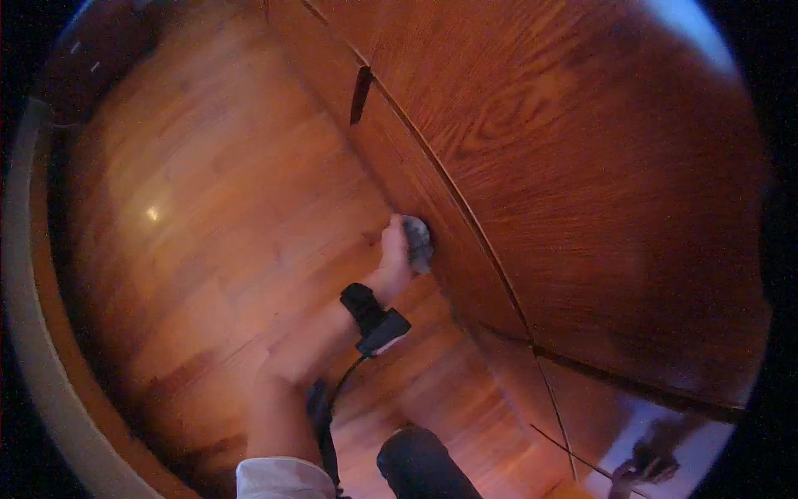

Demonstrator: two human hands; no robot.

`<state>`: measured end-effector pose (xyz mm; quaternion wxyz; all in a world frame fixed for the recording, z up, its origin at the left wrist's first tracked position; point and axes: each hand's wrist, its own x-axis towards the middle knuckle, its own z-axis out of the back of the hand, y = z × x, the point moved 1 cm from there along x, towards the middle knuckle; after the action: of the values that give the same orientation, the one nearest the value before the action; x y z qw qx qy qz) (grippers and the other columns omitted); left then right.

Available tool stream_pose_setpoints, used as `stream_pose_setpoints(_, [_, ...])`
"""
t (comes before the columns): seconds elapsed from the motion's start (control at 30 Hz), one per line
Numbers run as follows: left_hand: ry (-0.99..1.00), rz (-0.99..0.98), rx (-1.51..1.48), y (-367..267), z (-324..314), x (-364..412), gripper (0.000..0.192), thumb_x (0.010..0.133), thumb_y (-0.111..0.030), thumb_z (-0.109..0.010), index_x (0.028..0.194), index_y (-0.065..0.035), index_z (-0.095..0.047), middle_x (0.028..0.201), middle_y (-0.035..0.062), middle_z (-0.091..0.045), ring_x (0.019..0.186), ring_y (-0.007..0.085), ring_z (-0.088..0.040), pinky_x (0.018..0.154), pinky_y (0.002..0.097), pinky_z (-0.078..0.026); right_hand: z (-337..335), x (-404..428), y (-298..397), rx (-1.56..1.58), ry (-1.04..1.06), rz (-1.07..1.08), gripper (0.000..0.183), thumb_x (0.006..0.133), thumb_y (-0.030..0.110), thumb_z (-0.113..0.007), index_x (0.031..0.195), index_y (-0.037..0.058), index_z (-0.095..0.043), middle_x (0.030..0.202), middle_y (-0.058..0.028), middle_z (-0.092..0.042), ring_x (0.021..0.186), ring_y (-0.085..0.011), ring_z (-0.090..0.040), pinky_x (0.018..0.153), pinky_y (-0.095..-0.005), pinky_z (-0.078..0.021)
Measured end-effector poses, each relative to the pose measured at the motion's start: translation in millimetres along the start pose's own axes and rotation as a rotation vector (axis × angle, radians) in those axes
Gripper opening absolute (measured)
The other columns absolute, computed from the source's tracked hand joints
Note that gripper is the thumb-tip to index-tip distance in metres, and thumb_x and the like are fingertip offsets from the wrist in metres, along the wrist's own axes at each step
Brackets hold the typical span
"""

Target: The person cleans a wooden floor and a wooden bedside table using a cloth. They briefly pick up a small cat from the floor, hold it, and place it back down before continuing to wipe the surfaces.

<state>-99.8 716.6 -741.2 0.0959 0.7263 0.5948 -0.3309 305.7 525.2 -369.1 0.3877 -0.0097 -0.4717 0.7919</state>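
My left hand (394,252) is pressed around a bunched grey cloth (419,244). The cloth touches the low wooden front panel (408,181) of a cabinet, close to where the panel meets the floor. A black strap with a small boxy device (383,332) sits on this wrist, and a dark cable runs from it towards my body. Blur softens the forearm, and a rolled pale sleeve (283,477) shows at the bottom. My right hand is out of view.
A large grained wooden door (592,187) rises on the right, above a long gap. A dark handle (360,95) sits on the low panel. Plank flooring (212,187) spreads left to a pale curved edge (37,299). A dark rounded shape (424,465), perhaps my knee, is below.
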Motion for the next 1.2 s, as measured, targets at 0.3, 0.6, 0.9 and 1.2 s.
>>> stream_pose_setpoints(0.3, [-0.013, -0.113, 0.741, 19, -54, -193, 0.019, 0.076, -0.015, -0.056, 0.089, -0.0065, -0.046, 0.061, 0.0023, -0.049, 0.051, 0.0127, -0.048, 0.048, 0.0261, -0.043, 40, -43, -12, 0.535, 0.441, -0.107, 0.043, 0.077, 0.021, -0.050, 0.114, 0.0012, -0.042, 0.119, -0.0186, -0.039, 0.113, -0.0342, -0.035, 0.097, -0.0438, -0.0221])
stream_pose_setpoints(0.6, [0.247, -0.168, 1.026, 26, -157, -358, 0.041, 0.074, -0.022, -0.059, 0.110, -0.0091, -0.045, 0.082, 0.0110, -0.057, 0.070, 0.0228, -0.055, 0.063, 0.0340, -0.045, 86, 136, 51, 1.607, 0.913, -0.165, 0.050, 0.074, 0.012, -0.054, 0.119, 0.0002, -0.036, 0.122, -0.0158, -0.035, 0.115, -0.0291, -0.033, 0.097, -0.0367, -0.0240])
stream_pose_setpoints(0.9, [0.183, -0.250, 1.226, -98, -189, -417, 0.042, 0.071, -0.023, -0.061, 0.108, -0.0108, -0.045, 0.076, 0.0189, -0.058, 0.072, 0.0347, -0.057, 0.062, 0.0409, -0.046, 124, 281, 113, 2.058, 1.399, -0.076, 0.052, 0.073, 0.012, -0.059, 0.119, 0.0043, -0.037, 0.111, -0.0099, -0.044, 0.104, -0.0197, -0.042, 0.087, -0.0327, -0.0354])
stream_pose_setpoints(1.2, [0.207, -0.006, 1.088, -248, -166, -399, 0.036, 0.068, -0.032, -0.066, 0.092, -0.0055, -0.061, 0.081, 0.0124, -0.061, 0.073, 0.0304, -0.059, 0.066, 0.0348, -0.047, 130, 419, 136, 2.054, 1.474, -0.446, 0.031, 0.071, 0.016, -0.059, 0.098, 0.0030, -0.049, 0.090, -0.0044, -0.052, 0.084, -0.0142, -0.049, 0.075, -0.0274, -0.0397])
